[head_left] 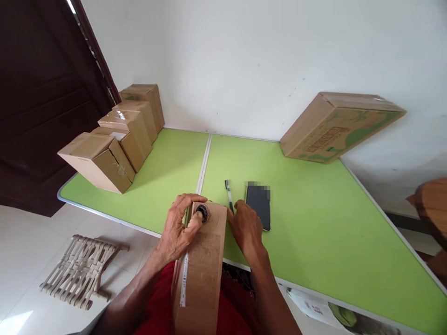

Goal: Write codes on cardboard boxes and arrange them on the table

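Note:
A narrow brown cardboard box (199,270) stretches from my red-clad lap toward the table, its far end just above the near edge of the tabletop. Gripping that far end is my left hand (178,228), its fingers over the corner. The left thumb presses on a dark round spot (202,213), a hole or a black ring; I cannot tell which. Beside the box's right side, my right hand (247,228) is closed with fingers curled, close to the box edge; what it holds, if anything, is hidden. A pen (228,193) lies just beyond it, and a dark phone (259,207) lies to its right.
The green table (314,223) has a pale seam across it. Several cardboard boxes (101,160) stand in a row at the left. A larger printed carton (338,128) leans near the wall at the right. A woven stool (78,270) stands on the floor, lower left.

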`<state>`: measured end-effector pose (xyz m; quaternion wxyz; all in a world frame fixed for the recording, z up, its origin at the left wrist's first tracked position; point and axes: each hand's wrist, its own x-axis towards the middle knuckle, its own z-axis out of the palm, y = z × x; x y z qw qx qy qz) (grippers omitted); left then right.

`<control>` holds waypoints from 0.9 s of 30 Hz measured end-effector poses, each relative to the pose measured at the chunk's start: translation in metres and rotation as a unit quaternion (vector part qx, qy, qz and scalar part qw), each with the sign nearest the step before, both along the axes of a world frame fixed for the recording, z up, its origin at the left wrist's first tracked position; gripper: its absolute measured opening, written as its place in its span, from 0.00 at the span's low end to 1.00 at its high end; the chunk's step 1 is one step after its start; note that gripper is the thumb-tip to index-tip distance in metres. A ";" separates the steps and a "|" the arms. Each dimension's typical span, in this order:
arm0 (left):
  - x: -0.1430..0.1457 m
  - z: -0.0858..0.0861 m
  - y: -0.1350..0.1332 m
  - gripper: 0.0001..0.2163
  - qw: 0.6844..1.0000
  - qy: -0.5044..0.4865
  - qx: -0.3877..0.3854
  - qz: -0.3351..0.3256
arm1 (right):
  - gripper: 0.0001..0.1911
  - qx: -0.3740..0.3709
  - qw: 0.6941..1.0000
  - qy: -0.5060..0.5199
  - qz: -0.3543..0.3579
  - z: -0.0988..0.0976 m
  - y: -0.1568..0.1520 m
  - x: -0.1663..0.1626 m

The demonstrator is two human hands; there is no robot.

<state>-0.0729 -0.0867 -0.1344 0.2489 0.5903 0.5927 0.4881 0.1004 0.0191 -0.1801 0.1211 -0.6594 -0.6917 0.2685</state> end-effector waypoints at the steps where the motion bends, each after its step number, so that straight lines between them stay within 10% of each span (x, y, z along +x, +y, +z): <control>1: 0.000 -0.001 -0.001 0.13 1.000 0.003 -0.002 -0.006 | 0.06 -0.005 1.000 0.003 -0.007 -0.003 0.004 -0.003; 9: -0.014 -0.010 -0.005 0.29 0.995 0.031 -0.011 -0.095 | 0.15 -0.043 0.974 0.221 -0.009 -0.008 0.022 0.017; 18: -0.011 -0.016 0.001 0.43 0.990 0.036 0.004 -0.135 | 0.12 -0.011 0.766 0.641 0.032 0.038 -0.038 0.015; 27: -0.005 -0.012 0.003 0.39 0.993 0.041 0.011 -0.114 | 0.02 0.086 0.792 0.601 0.067 0.030 -0.064 -0.003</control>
